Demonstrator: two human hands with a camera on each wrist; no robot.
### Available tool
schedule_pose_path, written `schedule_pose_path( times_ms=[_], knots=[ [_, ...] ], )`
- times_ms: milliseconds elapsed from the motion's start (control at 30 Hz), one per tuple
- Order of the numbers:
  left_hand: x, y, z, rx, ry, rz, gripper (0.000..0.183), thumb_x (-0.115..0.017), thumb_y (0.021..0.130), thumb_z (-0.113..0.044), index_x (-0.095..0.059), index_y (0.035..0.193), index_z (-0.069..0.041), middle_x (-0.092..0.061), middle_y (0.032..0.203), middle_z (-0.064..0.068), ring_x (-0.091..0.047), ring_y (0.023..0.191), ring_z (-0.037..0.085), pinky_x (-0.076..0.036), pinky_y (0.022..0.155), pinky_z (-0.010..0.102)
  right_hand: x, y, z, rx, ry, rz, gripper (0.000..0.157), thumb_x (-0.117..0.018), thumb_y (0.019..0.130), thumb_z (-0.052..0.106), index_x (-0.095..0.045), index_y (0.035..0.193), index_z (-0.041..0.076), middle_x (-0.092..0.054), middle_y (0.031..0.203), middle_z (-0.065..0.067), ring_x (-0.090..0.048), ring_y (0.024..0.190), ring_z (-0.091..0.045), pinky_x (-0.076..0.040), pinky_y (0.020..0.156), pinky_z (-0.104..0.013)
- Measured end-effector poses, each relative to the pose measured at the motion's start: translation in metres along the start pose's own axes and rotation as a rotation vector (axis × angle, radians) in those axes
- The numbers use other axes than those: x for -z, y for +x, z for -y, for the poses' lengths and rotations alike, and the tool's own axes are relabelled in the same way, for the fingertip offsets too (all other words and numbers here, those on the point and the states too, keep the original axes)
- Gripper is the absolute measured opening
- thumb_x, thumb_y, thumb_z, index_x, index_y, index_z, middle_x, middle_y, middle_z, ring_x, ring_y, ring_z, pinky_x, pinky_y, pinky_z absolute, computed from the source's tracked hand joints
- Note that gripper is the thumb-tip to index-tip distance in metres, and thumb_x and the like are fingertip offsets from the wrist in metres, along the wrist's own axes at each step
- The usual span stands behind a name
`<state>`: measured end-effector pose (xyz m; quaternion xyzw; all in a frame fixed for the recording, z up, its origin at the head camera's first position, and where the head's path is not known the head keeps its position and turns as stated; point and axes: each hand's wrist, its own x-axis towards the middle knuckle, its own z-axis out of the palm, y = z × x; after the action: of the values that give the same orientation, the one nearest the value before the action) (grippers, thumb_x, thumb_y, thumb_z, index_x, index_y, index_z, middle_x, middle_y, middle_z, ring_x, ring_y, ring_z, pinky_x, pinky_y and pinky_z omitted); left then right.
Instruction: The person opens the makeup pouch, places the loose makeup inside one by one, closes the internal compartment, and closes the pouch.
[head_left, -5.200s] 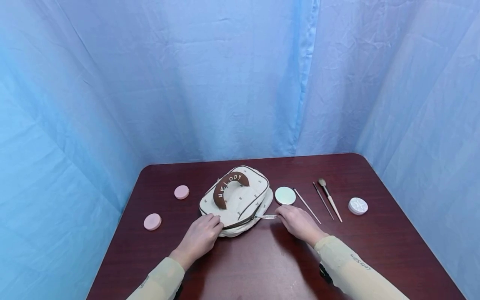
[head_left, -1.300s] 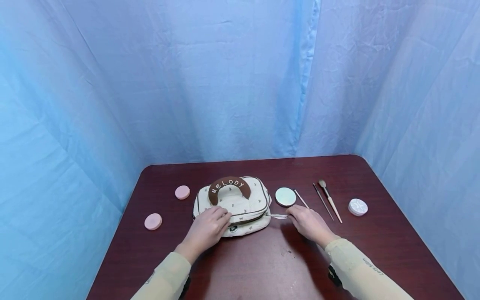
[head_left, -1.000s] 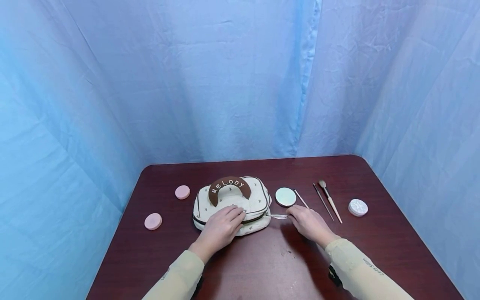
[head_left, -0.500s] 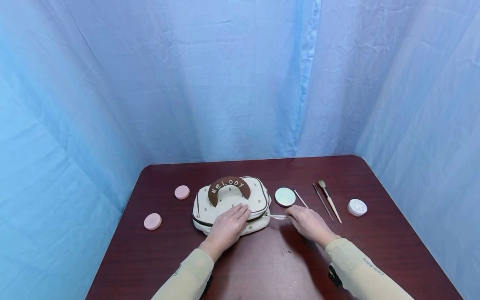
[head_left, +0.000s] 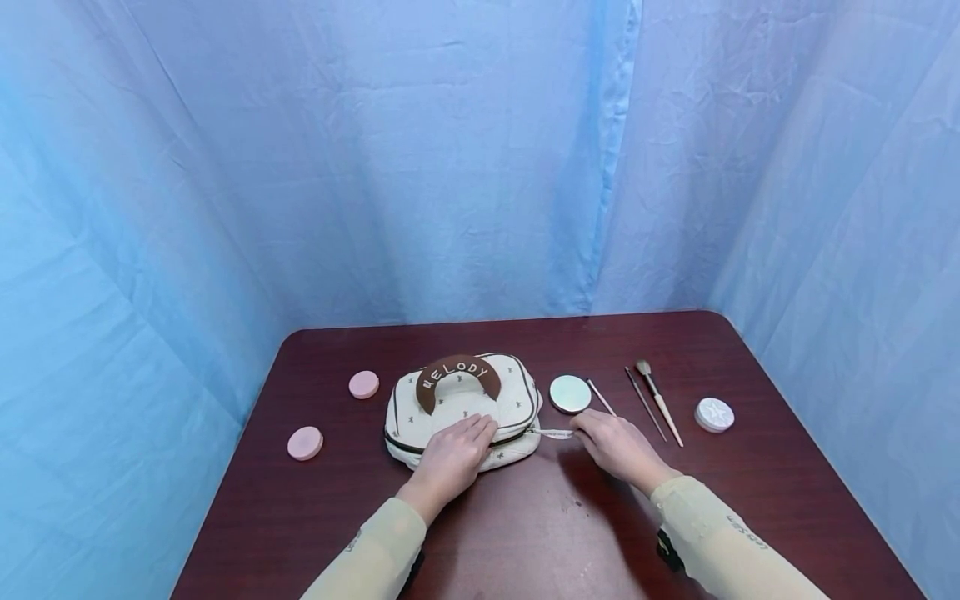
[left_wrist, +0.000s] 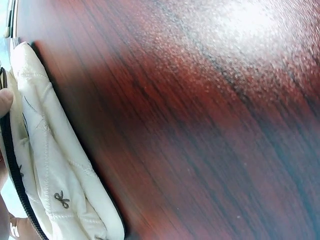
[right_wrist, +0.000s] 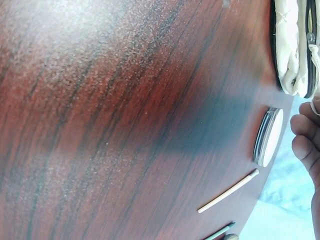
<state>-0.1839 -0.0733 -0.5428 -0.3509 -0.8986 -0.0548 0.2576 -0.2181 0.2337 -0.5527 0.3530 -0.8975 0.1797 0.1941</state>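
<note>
The counter (head_left: 517, 533) bears one bag (head_left: 456, 406) with one pull strap (head_left: 555, 433), two thin sticks (head_left: 646, 403), one brush (head_left: 660, 402), two pink round cases (head_left: 305, 443), one green-topped case (head_left: 570, 393) and one white case (head_left: 714, 414). The left hand (head_left: 453, 456) lies, fingers pointing ahead, over the bag's front edge, gripping it and hiding part of that side. The right hand (head_left: 613, 443) pinches the strap beside the bag's right corner and blocks one stick's near end from view. The bag rests mid-counter, between the pink cases and the green-topped one; a blue curtain (head_left: 480, 167) hangs behind.
</note>
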Motion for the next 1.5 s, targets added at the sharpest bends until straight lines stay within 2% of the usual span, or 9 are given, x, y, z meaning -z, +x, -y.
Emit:
schedule_pose_path(
  times_ms=[100, 233, 467, 867, 1200, 1500],
  knots=[
    [0.0, 0.0, 0.0, -0.011, 0.02, -0.02, 0.024, -0.069, 0.092, -0.01, -0.071, 0.116, -0.005, -0.075, 0.116, 0.008, -0.072, 0.108, 0.024, -0.057, 0.094, 0.038, 0.0, 0.0, 0.0, 0.001, 0.002, -0.001, 0.017, -0.081, 0.083, 0.004, -0.071, 0.094, 0.013, -0.069, 0.088, 0.005, -0.067, 0.078, -0.014, -0.055, 0.065, -0.037],
    [0.0, -0.001, 0.001, -0.024, 0.039, -0.029, 0.025, -0.064, 0.09, -0.005, -0.071, 0.114, -0.005, -0.076, 0.114, 0.007, -0.073, 0.104, 0.022, -0.058, 0.091, 0.036, 0.0, 0.0, 0.0, 0.002, 0.0, -0.002, 0.018, -0.081, 0.083, 0.004, -0.071, 0.094, 0.013, -0.068, 0.088, 0.006, -0.067, 0.078, -0.014, -0.055, 0.065, -0.037],
    [0.001, -0.003, 0.002, -0.027, 0.055, -0.016, 0.027, -0.069, 0.087, -0.007, -0.072, 0.113, -0.007, -0.076, 0.113, 0.006, -0.074, 0.102, 0.019, -0.058, 0.089, 0.034, 0.0, 0.001, 0.001, 0.011, 0.002, -0.016, 0.022, -0.082, 0.081, 0.003, -0.07, 0.093, 0.016, -0.068, 0.087, 0.006, -0.067, 0.077, -0.012, -0.055, 0.064, -0.036],
    [0.002, -0.006, 0.007, -0.051, 0.036, -0.047, 0.014, -0.061, 0.09, -0.008, -0.069, 0.102, -0.008, -0.077, 0.102, 0.002, -0.074, 0.096, 0.017, -0.06, 0.081, 0.033, 0.0, 0.001, 0.0, -0.012, -0.001, 0.007, 0.021, -0.082, 0.083, 0.005, -0.069, 0.093, 0.018, -0.068, 0.087, 0.007, -0.067, 0.078, -0.012, -0.055, 0.066, -0.036],
    [0.004, -0.008, 0.01, -0.084, 0.022, -0.049, 0.016, -0.063, 0.088, -0.007, -0.069, 0.103, -0.007, -0.078, 0.104, 0.004, -0.075, 0.097, 0.017, -0.06, 0.083, 0.033, -0.001, 0.0, -0.001, -0.014, -0.013, -0.023, 0.022, -0.083, 0.082, 0.005, -0.068, 0.091, 0.018, -0.066, 0.085, 0.008, -0.066, 0.075, -0.011, -0.053, 0.063, -0.035],
    [0.005, -0.01, 0.012, -0.108, 0.018, -0.052, 0.01, -0.062, 0.088, -0.006, -0.066, 0.097, -0.01, -0.076, 0.101, 0.0, -0.074, 0.095, 0.015, -0.059, 0.081, 0.031, 0.002, -0.001, -0.001, -0.045, 0.002, 0.006, 0.017, -0.08, 0.086, 0.008, -0.069, 0.092, 0.019, -0.067, 0.086, 0.009, -0.067, 0.077, -0.011, -0.054, 0.065, -0.036]
  ],
)
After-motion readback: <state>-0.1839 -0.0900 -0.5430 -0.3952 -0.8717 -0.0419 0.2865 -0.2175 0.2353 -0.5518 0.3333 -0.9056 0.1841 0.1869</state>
